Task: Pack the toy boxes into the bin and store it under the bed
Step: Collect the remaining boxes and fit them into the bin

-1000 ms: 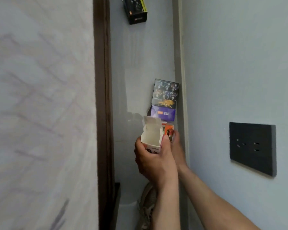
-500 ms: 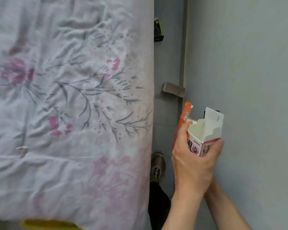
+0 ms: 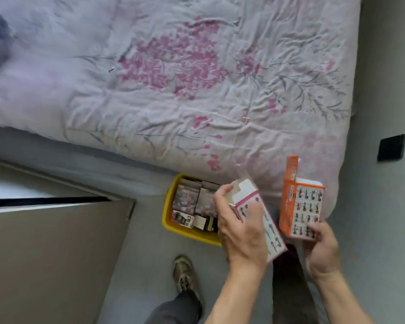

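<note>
At lower right of the frame, the left hand [image 3: 240, 232] grips a pink box [image 3: 260, 218] (top flap open) and the right hand [image 3: 320, 242] an orange box [image 3: 302, 209], both probably light, crushable cardboard best held by the side walls, above the yellow bin [image 3: 168, 220].

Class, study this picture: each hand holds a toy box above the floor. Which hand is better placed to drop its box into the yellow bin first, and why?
Probably the left hand: its pink box hangs beside the yellow bin. The right hand, holding the orange box, is farther off.
</note>
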Demonstrator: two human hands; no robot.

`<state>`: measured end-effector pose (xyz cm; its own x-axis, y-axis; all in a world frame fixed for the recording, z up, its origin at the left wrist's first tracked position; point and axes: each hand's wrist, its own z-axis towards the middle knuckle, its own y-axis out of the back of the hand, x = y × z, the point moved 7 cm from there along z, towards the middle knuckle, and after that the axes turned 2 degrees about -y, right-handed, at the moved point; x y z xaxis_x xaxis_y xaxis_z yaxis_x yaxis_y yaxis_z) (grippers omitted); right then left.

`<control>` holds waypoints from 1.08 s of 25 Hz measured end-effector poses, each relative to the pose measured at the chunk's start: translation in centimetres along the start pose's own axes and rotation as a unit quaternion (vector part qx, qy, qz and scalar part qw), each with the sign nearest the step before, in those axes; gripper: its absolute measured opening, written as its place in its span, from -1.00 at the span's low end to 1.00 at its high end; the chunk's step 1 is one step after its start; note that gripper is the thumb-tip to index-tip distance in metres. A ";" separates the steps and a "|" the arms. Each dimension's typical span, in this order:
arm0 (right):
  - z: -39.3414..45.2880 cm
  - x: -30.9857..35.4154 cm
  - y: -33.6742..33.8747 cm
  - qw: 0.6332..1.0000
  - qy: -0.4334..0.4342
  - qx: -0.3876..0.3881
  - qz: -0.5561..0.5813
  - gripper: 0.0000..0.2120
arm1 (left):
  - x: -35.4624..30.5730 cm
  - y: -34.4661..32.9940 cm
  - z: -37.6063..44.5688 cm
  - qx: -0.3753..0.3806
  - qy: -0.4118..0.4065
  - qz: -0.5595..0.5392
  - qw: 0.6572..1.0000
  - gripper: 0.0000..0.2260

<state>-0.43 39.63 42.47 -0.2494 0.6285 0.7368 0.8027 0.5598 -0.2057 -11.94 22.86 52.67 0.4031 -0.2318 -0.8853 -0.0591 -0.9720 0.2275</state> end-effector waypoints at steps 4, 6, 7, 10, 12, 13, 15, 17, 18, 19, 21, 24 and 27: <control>-5.6 -10.4 -3.7 0.984 -0.097 0.029 -0.147 -0.51 | 11.5 11.8 0.2 -0.019 0.151 0.038 0.988 -0.64; -5.2 -14.5 -3.7 0.960 -0.134 0.020 -0.246 -0.52 | 16.9 14.8 1.0 -0.008 0.207 0.071 0.976 -0.46; -4.5 -16.6 -3.5 0.940 -0.141 0.031 -0.310 -0.50 | 20.1 15.9 1.6 -0.013 0.229 0.078 0.970 -0.39; 0.2 -20.9 -3.1 0.855 -0.118 0.068 -0.500 -0.39 | 27.8 17.9 4.0 -0.067 0.274 0.075 0.956 -0.40; 4.5 -23.7 -3.7 0.769 -0.056 0.110 -0.627 -0.34 | 32.4 17.2 6.2 -0.079 0.285 0.066 0.953 -0.53; 6.6 -25.5 -3.9 0.731 -0.024 0.128 -0.670 -0.33 | 34.6 16.7 7.5 -0.084 0.284 0.065 0.953 -0.59; 10.7 -29.8 -4.6 0.671 0.012 0.175 -0.720 -0.28 | 38.4 15.7 10.3 -0.102 0.272 0.046 0.956 -0.69; 13.7 -33.9 -5.0 0.605 0.025 0.222 -0.764 -0.26 | 41.2 15.5 12.4 -0.126 0.250 0.037 0.959 -0.71; 14.5 -35.4 -5.0 0.569 0.030 0.238 -0.787 -0.29 | 42.0 15.6 13.2 -0.134 0.240 0.037 0.961 -0.69; 15.1 -36.5 -4.9 0.534 0.035 0.241 -0.809 -0.33 | 42.8 15.7 13.7 -0.139 0.236 0.036 0.961 -0.67; 16.0 -37.4 -4.5 0.495 0.040 0.224 -0.839 -0.36 | 43.6 15.8 14.5 -0.145 0.235 0.030 0.961 -0.63; 15.0 -36.0 -4.6 0.512 0.108 0.195 -0.829 -0.38 | 43.9 15.3 15.3 -0.151 0.249 0.027 0.956 -0.56; 11.8 -34.7 -6.9 0.721 0.038 0.252 -0.644 -0.49 | 43.4 13.9 15.8 -0.151 0.276 0.043 0.948 -0.53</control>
<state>-3.70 20.37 10.71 -0.5659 -0.6100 0.5547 -0.3729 0.7894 0.4876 -9.73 -1.33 11.01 0.8305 -0.1736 -0.5293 0.1160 -0.8755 0.4691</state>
